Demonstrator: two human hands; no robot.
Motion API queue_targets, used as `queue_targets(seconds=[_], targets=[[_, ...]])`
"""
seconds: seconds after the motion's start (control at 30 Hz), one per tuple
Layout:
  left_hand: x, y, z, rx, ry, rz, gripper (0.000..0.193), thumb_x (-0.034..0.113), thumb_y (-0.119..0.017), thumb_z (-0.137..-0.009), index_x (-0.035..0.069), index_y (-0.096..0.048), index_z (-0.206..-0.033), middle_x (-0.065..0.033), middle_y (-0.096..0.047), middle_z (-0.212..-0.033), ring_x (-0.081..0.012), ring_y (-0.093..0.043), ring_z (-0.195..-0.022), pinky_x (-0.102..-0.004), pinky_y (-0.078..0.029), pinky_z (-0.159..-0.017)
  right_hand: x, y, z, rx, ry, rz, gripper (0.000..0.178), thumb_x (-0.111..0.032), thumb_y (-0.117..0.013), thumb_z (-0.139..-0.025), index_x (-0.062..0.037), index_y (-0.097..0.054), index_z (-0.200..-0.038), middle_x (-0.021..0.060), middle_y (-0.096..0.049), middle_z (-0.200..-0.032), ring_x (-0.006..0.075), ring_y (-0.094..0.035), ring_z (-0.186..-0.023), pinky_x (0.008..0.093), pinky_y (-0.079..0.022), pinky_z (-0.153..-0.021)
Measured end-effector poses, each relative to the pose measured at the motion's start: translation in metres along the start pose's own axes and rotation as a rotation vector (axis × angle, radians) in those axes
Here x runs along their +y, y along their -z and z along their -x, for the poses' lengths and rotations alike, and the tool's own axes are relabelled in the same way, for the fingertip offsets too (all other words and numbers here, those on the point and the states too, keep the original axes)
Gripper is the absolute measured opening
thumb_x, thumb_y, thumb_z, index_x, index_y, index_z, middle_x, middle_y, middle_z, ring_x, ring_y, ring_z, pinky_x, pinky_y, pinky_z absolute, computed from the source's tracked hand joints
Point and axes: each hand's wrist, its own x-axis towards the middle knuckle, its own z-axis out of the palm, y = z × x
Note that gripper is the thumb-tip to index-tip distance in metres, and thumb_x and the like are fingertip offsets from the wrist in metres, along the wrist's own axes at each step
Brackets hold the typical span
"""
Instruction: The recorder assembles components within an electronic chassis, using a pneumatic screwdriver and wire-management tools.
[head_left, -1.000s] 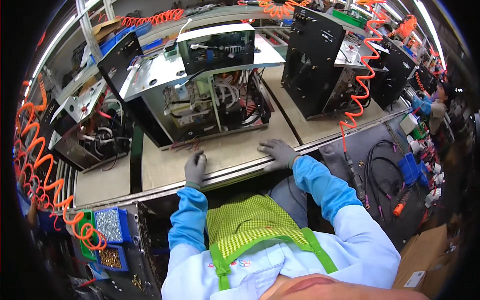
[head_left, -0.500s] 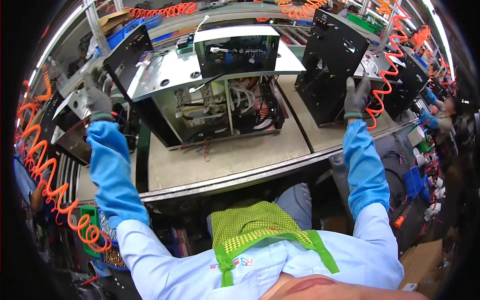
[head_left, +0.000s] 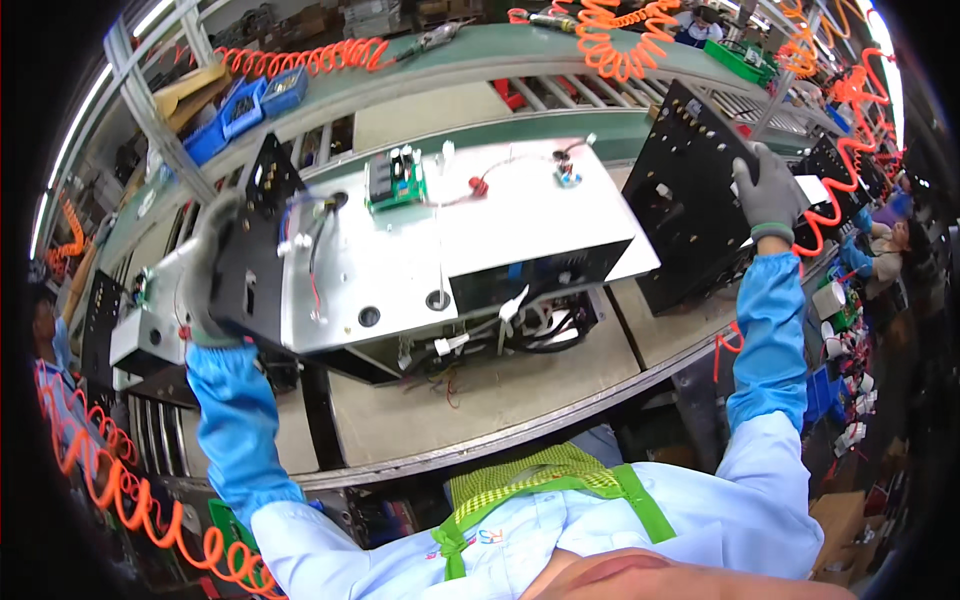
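Note:
My left hand [head_left: 208, 275], in a grey glove, lies stretched along the outer side of a black metal panel [head_left: 248, 285]; its fingers are somewhat blurred. This panel stands at the left end of a metal equipment housing [head_left: 540, 215] with a bright top plate. A small green circuit board [head_left: 396, 182] and loose wires sit on that plate, and more wiring shows in the open front. Over the top edge of a second unit's tall black panel [head_left: 690, 190], my gloved right hand [head_left: 770, 192] is closed, thumb on the near face.
Both units stand on boards along a roller line [head_left: 585, 95]. Orange coiled hoses [head_left: 625, 40] hang at the back and both sides. Blue bins [head_left: 240, 108] stand at the back left, beside a metal post [head_left: 150, 110]. Another unit [head_left: 150, 335] is at far left; co-workers sit at both sides.
My view has shifted, showing more of the top plate. My left hand has come onto the left black panel. The right hand has risen to the right panel's top edge and closed on it.

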Motion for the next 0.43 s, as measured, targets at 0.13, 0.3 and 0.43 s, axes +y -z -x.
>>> queue_targets(seconds=[0.13,0.3,0.43], targets=[[0.01,-0.009,0.005,0.077,0.096,0.198,0.051,0.034,-0.053,-0.086,-0.004,-0.053,-0.12,-0.0143,-0.053,-0.122,-0.0239,-0.049,-0.116,-0.0374,-0.033,-0.104,0.01,-0.003,-0.015,0.023,-0.208,-0.034,0.047,-0.047,-0.052,-0.087,-0.0089,-0.058,-0.113,0.0148,-0.062,-0.104,0.0352,-0.06,-0.093,0.046,-0.048,-0.078],[0.001,-0.002,0.004,0.047,0.166,0.29,0.05,0.039,-0.051,-0.088,0.001,-0.053,-0.119,-0.0105,-0.049,-0.125,-0.0225,-0.045,-0.119,-0.0359,-0.031,-0.105,-0.005,-0.011,-0.015,0.259,-0.16,-0.247,0.032,-0.036,-0.055,-0.088,-0.0086,-0.064,-0.101,0.0138,-0.065,-0.098,0.0323,-0.063,-0.088,0.0407,-0.05,-0.073],[-0.019,0.017,-0.005,-0.032,0.068,0.063,0.056,0.044,-0.053,-0.085,-0.001,-0.054,-0.118,-0.0143,-0.038,-0.14,-0.0275,-0.021,-0.139,-0.0408,-0.012,-0.113,0.003,-0.022,-0.025,0.187,-0.252,-0.196,0.03,-0.035,-0.056,-0.088,-0.0078,-0.064,-0.1,0.0146,-0.065,-0.097,0.0305,-0.064,-0.087,0.0389,-0.051,-0.072]])
